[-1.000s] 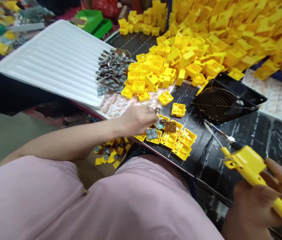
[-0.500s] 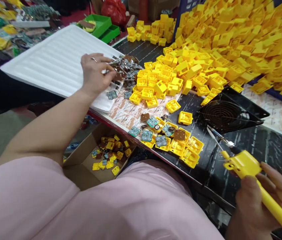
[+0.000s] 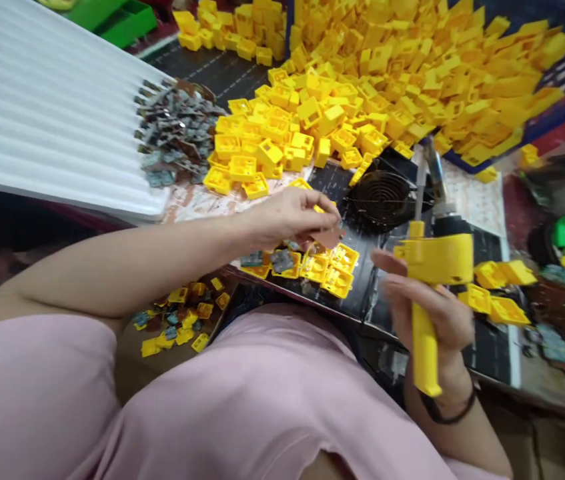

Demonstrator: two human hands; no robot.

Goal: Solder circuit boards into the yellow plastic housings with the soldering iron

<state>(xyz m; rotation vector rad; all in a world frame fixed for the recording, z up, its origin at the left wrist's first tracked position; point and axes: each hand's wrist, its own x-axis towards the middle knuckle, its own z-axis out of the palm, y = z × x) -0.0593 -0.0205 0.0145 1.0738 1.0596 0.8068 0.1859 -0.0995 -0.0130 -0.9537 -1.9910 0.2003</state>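
My left hand [image 3: 295, 215] is pinched on a small brown circuit board [image 3: 329, 237] just above a cluster of yellow plastic housings [image 3: 323, 267], some with grey boards in them. My right hand [image 3: 427, 310] grips a yellow soldering gun [image 3: 429, 267] held upright, its metal tip [image 3: 432, 170] pointing up and away. A heap of small grey and brown circuit boards [image 3: 175, 140] lies on the white corrugated sheet [image 3: 47, 113]. A big pile of yellow housings [image 3: 362, 80] covers the back of the black table [image 3: 362, 303].
A black fan [image 3: 379, 197] with a round grille lies flat beside my left hand. Below the table edge, a cardboard box [image 3: 172, 320] holds yellow pieces and boards. Green trays [image 3: 122, 17] stand at the back left. More boards and housings [image 3: 562, 313] lie at right.
My left hand came back from the grey board heap to the housings near the table edge, now holding a brown board. My right hand raised the soldering gun upright and moved it leftward.
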